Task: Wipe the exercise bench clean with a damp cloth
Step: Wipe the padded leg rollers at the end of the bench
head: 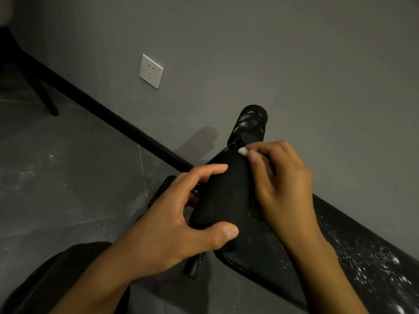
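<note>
A black padded exercise bench (353, 236) runs from the lower right toward the wall, its long pad dusted with white specks. Its narrow black seat pad (224, 191) lies between my hands. My left hand (181, 218) grips the seat pad's near left edge, thumb on top and fingers curled round the side. My right hand (281, 182) pinches a small white wad of cloth (243, 151) at its fingertips and holds it against the pad's far end. Beyond it a black foam roller (251, 123) shows white smears.
A grey wall with a white socket (151, 71) and a black skirting board (102, 107) stands close behind the bench. Grey floor tiles (68, 177) with white dust lie to the left. A dark chair leg (48, 103) stands at far left. My dark-clothed knee (74, 264) is at bottom left.
</note>
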A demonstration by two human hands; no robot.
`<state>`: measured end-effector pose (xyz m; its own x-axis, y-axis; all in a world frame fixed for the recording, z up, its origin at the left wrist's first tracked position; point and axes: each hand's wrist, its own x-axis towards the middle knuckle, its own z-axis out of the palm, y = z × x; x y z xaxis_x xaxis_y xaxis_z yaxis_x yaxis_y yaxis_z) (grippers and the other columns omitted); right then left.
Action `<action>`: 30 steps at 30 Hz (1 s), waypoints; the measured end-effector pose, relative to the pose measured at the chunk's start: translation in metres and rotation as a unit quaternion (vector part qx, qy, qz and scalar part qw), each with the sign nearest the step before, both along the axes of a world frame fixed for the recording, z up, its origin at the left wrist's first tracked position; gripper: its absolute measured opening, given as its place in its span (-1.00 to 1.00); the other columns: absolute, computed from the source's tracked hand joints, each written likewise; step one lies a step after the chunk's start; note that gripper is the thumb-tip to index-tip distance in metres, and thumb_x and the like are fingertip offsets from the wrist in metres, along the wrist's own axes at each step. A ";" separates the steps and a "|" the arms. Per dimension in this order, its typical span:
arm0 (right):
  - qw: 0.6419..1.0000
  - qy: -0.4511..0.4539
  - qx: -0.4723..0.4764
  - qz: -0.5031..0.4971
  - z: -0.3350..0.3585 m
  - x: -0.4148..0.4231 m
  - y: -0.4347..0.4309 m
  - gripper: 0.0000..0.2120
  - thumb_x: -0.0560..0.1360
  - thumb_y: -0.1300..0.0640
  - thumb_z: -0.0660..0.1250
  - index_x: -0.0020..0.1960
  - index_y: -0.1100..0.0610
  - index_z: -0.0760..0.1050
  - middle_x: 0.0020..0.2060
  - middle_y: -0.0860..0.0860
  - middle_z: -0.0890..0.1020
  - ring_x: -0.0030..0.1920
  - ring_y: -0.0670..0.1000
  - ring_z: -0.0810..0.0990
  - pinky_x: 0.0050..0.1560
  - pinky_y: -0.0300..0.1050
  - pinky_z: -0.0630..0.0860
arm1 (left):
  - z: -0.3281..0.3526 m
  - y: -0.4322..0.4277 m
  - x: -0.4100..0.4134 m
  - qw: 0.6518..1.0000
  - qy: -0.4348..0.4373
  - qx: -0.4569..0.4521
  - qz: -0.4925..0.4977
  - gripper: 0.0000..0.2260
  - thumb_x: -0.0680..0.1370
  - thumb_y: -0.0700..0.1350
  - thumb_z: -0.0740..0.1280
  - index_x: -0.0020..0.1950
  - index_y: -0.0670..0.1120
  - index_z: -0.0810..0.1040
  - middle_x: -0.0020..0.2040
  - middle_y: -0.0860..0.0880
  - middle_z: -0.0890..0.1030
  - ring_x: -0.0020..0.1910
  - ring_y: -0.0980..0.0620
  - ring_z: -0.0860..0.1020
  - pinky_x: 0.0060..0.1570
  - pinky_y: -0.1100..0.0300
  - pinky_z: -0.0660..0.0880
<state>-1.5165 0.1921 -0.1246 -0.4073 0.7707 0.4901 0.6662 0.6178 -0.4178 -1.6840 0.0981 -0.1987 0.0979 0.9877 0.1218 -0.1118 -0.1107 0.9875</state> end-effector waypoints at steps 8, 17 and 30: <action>0.990 0.081 0.007 0.111 -0.023 0.023 -0.078 -0.88 0.50 0.18 0.36 0.00 0.15 0.63 -0.06 -0.03 0.60 -0.06 -0.07 0.62 -0.09 -0.32 0.46 | -0.001 0.006 -0.002 1.000 -0.010 0.003 -0.010 -0.25 0.27 0.21 0.58 0.42 0.39 0.40 0.42 0.15 0.44 0.35 -0.02 0.54 0.21 -0.04 0.60; 0.995 0.074 0.034 0.050 -0.017 0.012 -0.037 -0.88 0.55 0.26 0.39 0.08 0.20 0.60 -0.03 0.01 0.57 0.02 -0.07 0.58 0.01 -0.29 0.43 | 0.006 0.001 0.002 1.000 -0.018 -0.003 0.010 -0.29 0.25 0.12 0.57 0.37 0.38 0.46 0.34 0.19 0.47 0.24 0.05 0.60 0.04 0.07 0.66; 0.997 -0.029 0.038 0.053 0.008 0.008 0.062 -0.83 0.62 0.12 0.32 0.15 0.12 0.62 0.04 -0.02 0.50 -0.02 -0.16 0.52 0.03 -0.37 0.45 | 0.052 0.021 -0.002 0.979 0.201 -0.030 0.011 -0.51 0.39 0.32 0.43 0.26 0.54 0.33 0.17 0.40 0.35 0.13 0.40 0.48 0.07 0.24 0.61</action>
<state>-1.5086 0.2539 -0.1162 -0.5144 0.6832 0.5183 0.6173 0.7145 -0.3293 -1.6858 0.1186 -0.1465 0.1048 0.9943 0.0190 0.2899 -0.0488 0.9558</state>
